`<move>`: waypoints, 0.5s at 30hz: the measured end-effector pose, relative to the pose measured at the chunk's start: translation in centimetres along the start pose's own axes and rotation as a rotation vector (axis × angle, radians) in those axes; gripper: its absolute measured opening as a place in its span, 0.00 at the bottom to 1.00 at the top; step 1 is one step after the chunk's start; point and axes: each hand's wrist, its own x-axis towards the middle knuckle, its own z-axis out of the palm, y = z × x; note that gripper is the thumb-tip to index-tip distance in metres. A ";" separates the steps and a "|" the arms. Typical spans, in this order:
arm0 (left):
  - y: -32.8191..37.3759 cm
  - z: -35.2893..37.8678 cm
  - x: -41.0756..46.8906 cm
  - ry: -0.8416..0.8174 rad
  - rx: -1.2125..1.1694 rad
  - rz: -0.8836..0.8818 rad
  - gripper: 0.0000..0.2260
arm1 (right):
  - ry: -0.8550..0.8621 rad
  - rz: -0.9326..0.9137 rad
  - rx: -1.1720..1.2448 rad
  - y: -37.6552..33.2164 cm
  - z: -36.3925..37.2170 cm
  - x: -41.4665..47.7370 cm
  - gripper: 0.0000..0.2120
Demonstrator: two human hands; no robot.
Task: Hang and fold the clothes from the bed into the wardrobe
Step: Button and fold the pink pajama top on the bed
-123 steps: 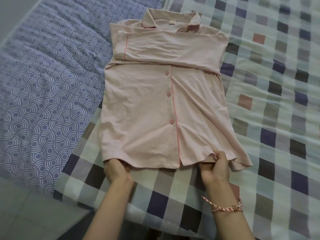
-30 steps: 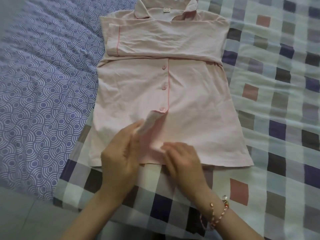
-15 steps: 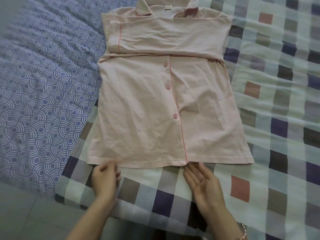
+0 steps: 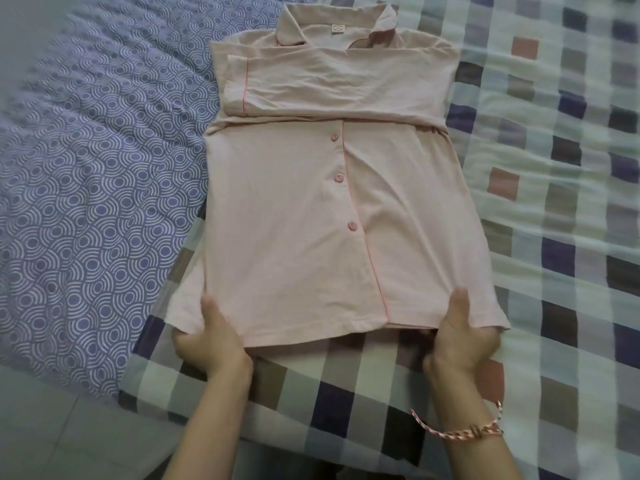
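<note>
we are leaning over the bed, no wardrobe showing in view. the blue ring-patterned sheet is covering the left side, and the checked blanket is spreading across the right and under our arms. the pink shirt is lying flat on that blanket, front up, with the collar pointing away from us and the upper left edge overlapping the sheet. the sleeves are lying folded across the chest, which we are reading as the narrowing step done, so the body is making one long panel.

our left hand and right hand are gripping the bottom hem, one near each corner. each thumb is pressing on top of the cloth and the fingers are tucking underneath, out of sight, so both hands are pinching the hem. we are holding it wide like this, we are guessing, so it is lifting as one straight edge toward the collar without sagging.

a braided bracelet is sitting on the right wrist, and three pink buttons are running down the placket.
</note>
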 end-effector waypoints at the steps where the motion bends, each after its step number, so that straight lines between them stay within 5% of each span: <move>1: -0.4 -0.4 -0.1 0.031 0.062 0.096 0.19 | -0.005 -0.010 -0.024 0.3 -0.5 0.3 0.18; 8: -2.1 -1.8 1.9 0.058 0.062 -0.086 0.19 | -0.194 0.426 0.010 1.6 -2.3 2.1 0.07; 11: -1.5 -1.7 1.9 0.074 0.072 -0.067 0.20 | -0.256 0.396 -0.024 0.9 -2.3 2.6 0.09; 15: -1.1 -2.6 1.6 0.083 -0.023 -0.091 0.21 | -0.082 0.257 -0.064 0.7 -3.5 3.2 0.20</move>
